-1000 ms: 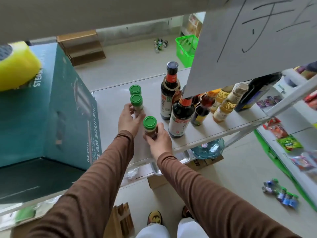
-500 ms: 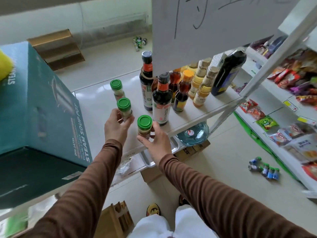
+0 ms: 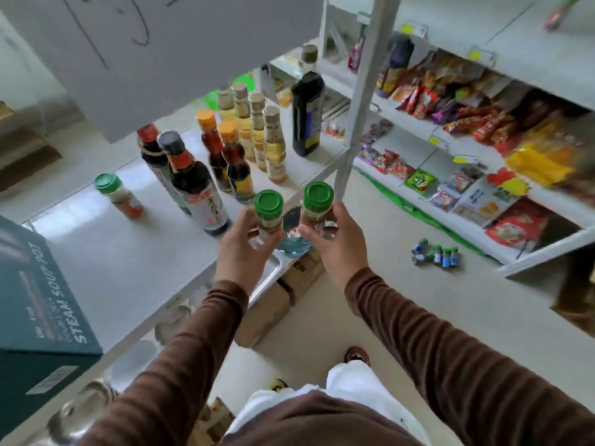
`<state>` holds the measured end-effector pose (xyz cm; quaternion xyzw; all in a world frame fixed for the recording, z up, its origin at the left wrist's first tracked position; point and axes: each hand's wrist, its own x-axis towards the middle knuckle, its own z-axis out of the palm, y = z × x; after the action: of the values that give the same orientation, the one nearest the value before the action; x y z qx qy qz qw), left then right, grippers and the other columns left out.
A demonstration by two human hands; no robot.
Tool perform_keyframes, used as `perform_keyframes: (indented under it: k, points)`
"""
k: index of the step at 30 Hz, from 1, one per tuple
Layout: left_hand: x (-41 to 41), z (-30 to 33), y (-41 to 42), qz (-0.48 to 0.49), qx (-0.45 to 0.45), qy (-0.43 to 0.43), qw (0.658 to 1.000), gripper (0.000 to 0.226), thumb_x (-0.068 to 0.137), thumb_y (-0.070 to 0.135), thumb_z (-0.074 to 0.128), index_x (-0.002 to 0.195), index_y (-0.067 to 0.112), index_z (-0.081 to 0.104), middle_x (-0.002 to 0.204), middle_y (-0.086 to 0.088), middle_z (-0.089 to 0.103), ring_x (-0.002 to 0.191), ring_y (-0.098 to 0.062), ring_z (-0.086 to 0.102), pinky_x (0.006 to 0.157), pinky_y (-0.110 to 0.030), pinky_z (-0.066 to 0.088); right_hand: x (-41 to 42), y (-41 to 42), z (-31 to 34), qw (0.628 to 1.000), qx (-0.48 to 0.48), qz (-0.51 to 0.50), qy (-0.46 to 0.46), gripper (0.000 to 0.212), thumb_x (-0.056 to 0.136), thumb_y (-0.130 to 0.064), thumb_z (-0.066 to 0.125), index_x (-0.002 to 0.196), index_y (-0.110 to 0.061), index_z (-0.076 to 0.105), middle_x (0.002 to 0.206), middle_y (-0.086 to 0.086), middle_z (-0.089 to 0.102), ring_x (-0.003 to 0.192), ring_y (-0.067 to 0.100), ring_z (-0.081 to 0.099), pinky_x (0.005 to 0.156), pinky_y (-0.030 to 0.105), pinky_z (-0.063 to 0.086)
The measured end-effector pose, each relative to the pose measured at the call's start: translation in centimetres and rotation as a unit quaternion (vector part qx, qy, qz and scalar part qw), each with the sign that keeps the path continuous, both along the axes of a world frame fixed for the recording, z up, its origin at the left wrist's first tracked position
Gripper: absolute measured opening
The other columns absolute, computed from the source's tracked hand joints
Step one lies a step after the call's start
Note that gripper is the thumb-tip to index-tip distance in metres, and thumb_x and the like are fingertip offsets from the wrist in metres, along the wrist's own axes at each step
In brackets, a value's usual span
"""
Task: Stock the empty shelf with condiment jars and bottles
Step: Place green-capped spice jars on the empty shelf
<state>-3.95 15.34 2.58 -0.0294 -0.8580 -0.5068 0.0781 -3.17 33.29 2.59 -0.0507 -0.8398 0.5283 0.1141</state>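
Now I hold two little jars with green lids, one in each hand. My left hand (image 3: 241,249) is curled around the left jar (image 3: 269,217). My right hand (image 3: 338,243) is curled around the right jar (image 3: 317,209). Both jars stand up straight, side by side, just off the front edge of the white shelf (image 3: 106,259), out over the floor.

One more green-lid jar (image 3: 120,196) stands alone on the shelf, toward the back edge. Near the front edge stand two tall dark bottles (image 3: 193,185) with red necks. Behind them are two small bottles with orange caps (image 3: 230,159), then a row of yellow bottles (image 3: 267,140), then one big black bottle (image 3: 307,107) at the right end of the shelf.

At the shelf's left end sits a dark green box (image 3: 35,300) that says STEAM SOUP POT. To the right, another rack (image 3: 547,249) holds bright snack bags. Some small jars with blue stuff (image 3: 436,254) lie on the floor near it.
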Motion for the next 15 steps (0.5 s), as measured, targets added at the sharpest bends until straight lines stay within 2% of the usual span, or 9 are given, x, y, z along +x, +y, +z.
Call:
perform_keyframes:
  k: [3, 9, 13, 15]
  points:
    - [-1.7, 0.5, 5.5, -0.050, -0.006, -0.012, 0.999, 0.037, 0.079, 0.035, 0.080, 0.107, 0.036, 0.058, 0.102, 0.018, 0.069, 0.092, -0.004, 0.067, 0.083, -0.038, 0.057, 0.6, 5.5, 0.4, 0.998, 0.012, -0.059, 0.008, 0.039, 0.078, -0.039, 0.080, 0.103, -0.033, 0.051, 0.102, -0.006, 0.067, 0.093, 0.009, 0.063, 0.085, 0.033, 0.055]
    - [-5.6, 1.2, 20.0, -0.148, 0.010, -0.041, 0.988, 0.039, 0.076, 0.037, 0.081, 0.110, 0.031, 0.062, 0.102, 0.014, 0.072, 0.093, -0.005, 0.068, 0.086, -0.036, 0.057, 0.6, 18.6, 1.1, 0.986, -0.006, -0.169, 0.002, 0.038, 0.077, -0.031, 0.082, 0.102, -0.034, 0.054, 0.102, -0.007, 0.067, 0.092, 0.008, 0.062, 0.084, 0.029, 0.053]
    - [-7.3, 2.0, 29.6, -0.190, 0.037, -0.050, 0.980, 0.034, 0.077, 0.020, 0.081, 0.105, 0.027, 0.062, 0.089, 0.020, 0.070, 0.082, 0.008, 0.066, 0.077, -0.013, 0.052, 0.0, 27.3, 1.2, 0.980, -0.026, -0.197, 0.005, 0.033, 0.077, -0.031, 0.081, 0.101, -0.032, 0.058, 0.100, -0.010, 0.069, 0.092, 0.008, 0.063, 0.084, 0.033, 0.054]
    - [-8.0, 2.5, 34.9, -0.205, 0.050, -0.061, 0.976, 0.035, 0.076, 0.018, 0.081, 0.105, 0.028, 0.064, 0.088, 0.018, 0.070, 0.080, 0.007, 0.066, 0.075, -0.011, 0.051, -0.4, 32.4, 1.3, 0.977, -0.023, -0.211, 0.001, 0.032, 0.077, -0.033, 0.081, 0.100, -0.030, 0.059, 0.098, -0.012, 0.068, 0.093, 0.010, 0.063, 0.085, 0.037, 0.054]
